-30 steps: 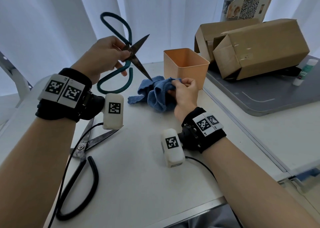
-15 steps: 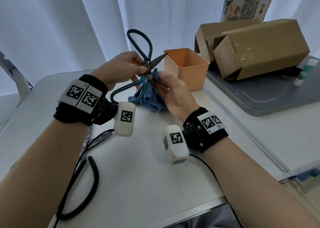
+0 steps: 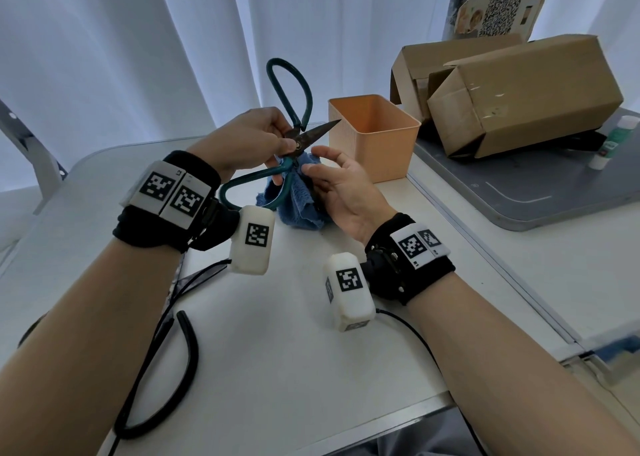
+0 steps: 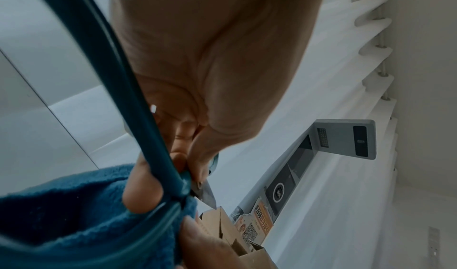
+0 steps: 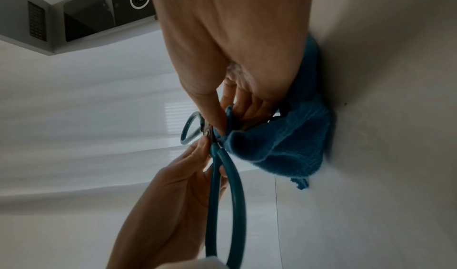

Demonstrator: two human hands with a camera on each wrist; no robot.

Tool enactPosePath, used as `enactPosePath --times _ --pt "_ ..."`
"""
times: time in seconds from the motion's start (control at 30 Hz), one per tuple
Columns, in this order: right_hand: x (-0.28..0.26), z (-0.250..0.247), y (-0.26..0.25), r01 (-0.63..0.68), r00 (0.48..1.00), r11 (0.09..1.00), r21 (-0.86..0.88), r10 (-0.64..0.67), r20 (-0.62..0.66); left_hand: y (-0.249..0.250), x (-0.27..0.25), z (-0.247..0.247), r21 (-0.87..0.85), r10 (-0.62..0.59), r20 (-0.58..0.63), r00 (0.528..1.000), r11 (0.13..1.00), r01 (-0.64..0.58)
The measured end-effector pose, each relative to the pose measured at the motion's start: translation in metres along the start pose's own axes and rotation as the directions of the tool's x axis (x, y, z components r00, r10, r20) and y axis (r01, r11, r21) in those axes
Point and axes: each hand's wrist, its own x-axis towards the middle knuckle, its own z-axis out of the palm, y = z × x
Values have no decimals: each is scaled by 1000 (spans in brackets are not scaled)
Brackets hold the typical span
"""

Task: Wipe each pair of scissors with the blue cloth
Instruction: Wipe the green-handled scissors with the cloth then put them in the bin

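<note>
Head view: from above, forward and down over both forearms onto the table. Wrist views: pressed close along each palm, angled upward toward curtain and ceiling. Shared by all three: scissors, cloth.

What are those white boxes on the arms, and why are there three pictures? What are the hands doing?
No machine here: a person wears small cameras, one on the head and one on each wrist. The white boxes are the wrist cameras. The big picture looks down from the head; the other two look along each hand.

The left hand holds the green-handled scissors near the joint, blades open. The right hand pinches the blue cloth around the lower blade to wipe it.

On the white table lies a pair of black-handled scissors, partly hidden by the left arm. Farther back stand an orange bin, cardboard boxes and a small bottle.
</note>
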Motion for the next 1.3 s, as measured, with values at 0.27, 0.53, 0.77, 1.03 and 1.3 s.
enactPosePath --times 0.27,0.53,0.77,1.03,1.3 --pt "-2 3 1 -9 1000 1000 -21 9 -18 2 -1 -1 -10 2 -26 1000 1000 -3" --pt "-4 4 -1 -26 1000 1000 -1 26 14 1 0 -1 -22 -3 -34 999 1000 3" --pt "0 2 0 -15 1000 1000 -22 15 18 -1 0 -3 -46 -16 -47 999 999 14" --pt "1 2 3 -27 999 995 -93 28 15 -1 0 -5 -66 -18 -41 999 998 16" --pt "2 2 4 -42 999 992 -116 44 11 -2 0 -7 -83 -29 -70 997 996 24"
